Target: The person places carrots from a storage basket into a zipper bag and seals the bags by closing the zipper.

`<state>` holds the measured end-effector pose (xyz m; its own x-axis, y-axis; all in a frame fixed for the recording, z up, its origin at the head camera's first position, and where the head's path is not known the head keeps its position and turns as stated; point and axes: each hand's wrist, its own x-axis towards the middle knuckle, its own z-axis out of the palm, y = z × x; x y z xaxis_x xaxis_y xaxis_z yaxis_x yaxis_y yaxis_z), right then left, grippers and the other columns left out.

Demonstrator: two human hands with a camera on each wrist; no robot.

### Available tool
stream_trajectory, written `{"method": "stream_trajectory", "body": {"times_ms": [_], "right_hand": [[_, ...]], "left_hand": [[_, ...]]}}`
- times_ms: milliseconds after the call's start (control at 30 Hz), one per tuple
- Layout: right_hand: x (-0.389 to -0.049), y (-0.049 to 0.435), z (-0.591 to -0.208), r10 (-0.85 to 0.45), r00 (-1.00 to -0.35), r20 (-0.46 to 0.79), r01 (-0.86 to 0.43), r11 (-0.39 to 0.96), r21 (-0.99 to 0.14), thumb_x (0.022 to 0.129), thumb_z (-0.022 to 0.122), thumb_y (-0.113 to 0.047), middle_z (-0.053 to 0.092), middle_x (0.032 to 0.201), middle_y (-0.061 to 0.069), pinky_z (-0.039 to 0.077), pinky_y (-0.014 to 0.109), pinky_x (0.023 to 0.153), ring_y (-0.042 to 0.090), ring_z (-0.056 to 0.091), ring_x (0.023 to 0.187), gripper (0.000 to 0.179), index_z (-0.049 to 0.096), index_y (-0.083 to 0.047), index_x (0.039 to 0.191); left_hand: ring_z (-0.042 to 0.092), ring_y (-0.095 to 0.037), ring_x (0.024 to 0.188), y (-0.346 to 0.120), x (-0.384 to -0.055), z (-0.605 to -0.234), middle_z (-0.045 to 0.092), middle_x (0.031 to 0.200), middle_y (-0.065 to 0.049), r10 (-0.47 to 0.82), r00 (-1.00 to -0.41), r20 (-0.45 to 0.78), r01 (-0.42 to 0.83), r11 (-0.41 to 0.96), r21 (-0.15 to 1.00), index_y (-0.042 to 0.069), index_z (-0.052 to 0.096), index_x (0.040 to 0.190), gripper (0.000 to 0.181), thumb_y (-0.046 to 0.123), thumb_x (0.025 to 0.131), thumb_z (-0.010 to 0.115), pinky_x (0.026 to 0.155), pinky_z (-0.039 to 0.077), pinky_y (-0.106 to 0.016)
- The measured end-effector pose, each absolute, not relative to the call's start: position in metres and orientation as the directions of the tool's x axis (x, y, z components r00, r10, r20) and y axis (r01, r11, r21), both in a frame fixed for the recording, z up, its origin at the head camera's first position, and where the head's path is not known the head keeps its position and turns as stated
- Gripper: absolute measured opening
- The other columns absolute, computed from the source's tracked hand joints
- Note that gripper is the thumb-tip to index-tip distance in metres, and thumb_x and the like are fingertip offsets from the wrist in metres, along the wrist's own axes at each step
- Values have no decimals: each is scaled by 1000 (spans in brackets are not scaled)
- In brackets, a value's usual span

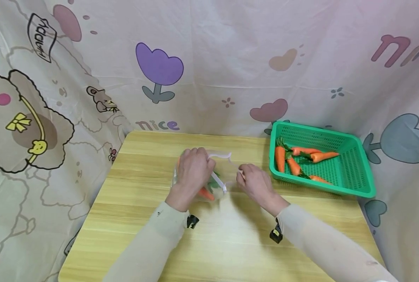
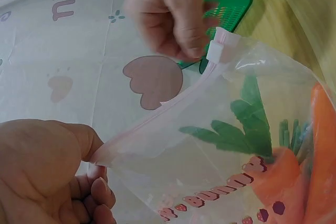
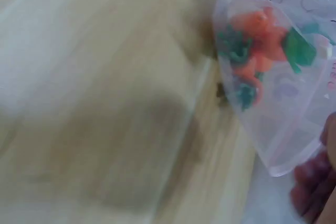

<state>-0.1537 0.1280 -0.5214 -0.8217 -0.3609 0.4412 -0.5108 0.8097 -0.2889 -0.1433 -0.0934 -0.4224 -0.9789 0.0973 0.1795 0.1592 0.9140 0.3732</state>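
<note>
A clear slider zip bag (image 2: 173, 114) with carrots (image 2: 281, 182) and green tops inside is held upright over the table. My left hand (image 1: 195, 168) pinches the bag's upper edge between thumb and fingers, plain in the left wrist view. To the right of it, my right hand (image 1: 257, 183) has curled fingers, a pale bit of the bag's lip showing at the fingertips. The white slider (image 2: 215, 52) sits close to the bag's far corner, right by those blurred fingers. Much of the bag is hidden behind my left hand in the head view.
A green plastic basket (image 1: 347, 188) holding several carrots (image 1: 280, 156) stands at the table's back right. The wooden table (image 1: 223, 243) reaches toward me. Printed curtain (image 1: 213, 98) hangs behind it and along both sides.
</note>
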Motion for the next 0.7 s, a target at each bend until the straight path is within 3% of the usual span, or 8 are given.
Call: {"method": "stream_trajectory", "body": {"times_ms": [100, 167, 267, 400, 500, 600, 700], "right_hand": [[-148, 128, -524, -195, -965, 177, -252, 879, -404, 100, 66, -41, 71, 79, 9, 44, 36, 44, 23, 61, 55, 39, 71, -3, 105], [-147, 127, -526, -115, -993, 10, -108, 886, -450, 101, 62, -52, 71, 79, 10, 45, 37, 47, 24, 62, 58, 49, 70, -4, 107], [-151, 125, -529, -34, -991, -129, 35, 866, -498, 101, 59, -58, 72, 84, 11, 48, 40, 54, 26, 64, 67, 54, 69, -5, 108], [-157, 121, -533, -28, -984, -177, 86, 792, -605, 102, 61, -40, 71, 79, 6, 48, 35, 59, 21, 63, 67, 35, 71, -7, 96], [-155, 116, -525, -113, -978, -174, 62, 643, -764, 102, 62, -24, 68, 72, 2, 49, 30, 61, 18, 63, 66, 23, 69, -7, 88], [-147, 109, -504, -208, -973, -99, -17, 494, -869, 102, 62, -20, 67, 74, 1, 50, 29, 59, 18, 64, 68, 20, 66, -7, 89], [-145, 102, -482, -215, -976, 12, -122, 505, -854, 100, 61, -22, 64, 72, 0, 46, 30, 57, 17, 59, 65, 18, 65, -10, 86]], "left_hand": [[47, -28, 77, -94, -142, -421, 52, 72, -5, 93, -981, 172, 155, 906, 393, 12, 52, 74, 20, 16, 93, 58, 83, 41, -38], [48, -28, 79, -95, -142, -421, 53, 73, -5, 93, -982, 164, 152, 904, 400, 12, 53, 75, 20, 17, 94, 57, 84, 41, -38], [50, -28, 81, -96, -141, -421, 54, 75, -5, 85, -984, 159, 143, 903, 405, 12, 54, 76, 19, 18, 94, 58, 83, 43, -39], [51, -28, 81, -98, -139, -422, 55, 75, -4, 60, -986, 157, 120, 908, 402, 12, 55, 77, 18, 18, 93, 59, 77, 44, -39], [55, -29, 82, -97, -138, -424, 59, 76, -4, 101, -982, 157, 150, 928, 342, 11, 58, 77, 20, 19, 95, 60, 80, 47, -41], [58, -29, 86, -95, -135, -422, 62, 78, -5, 168, -976, 137, 201, 938, 283, 10, 61, 80, 21, 22, 97, 62, 86, 50, -45], [57, -29, 87, -98, -133, -412, 62, 80, -4, 152, -979, 135, 185, 940, 287, 9, 63, 85, 18, 22, 97, 65, 85, 48, -44]]}}
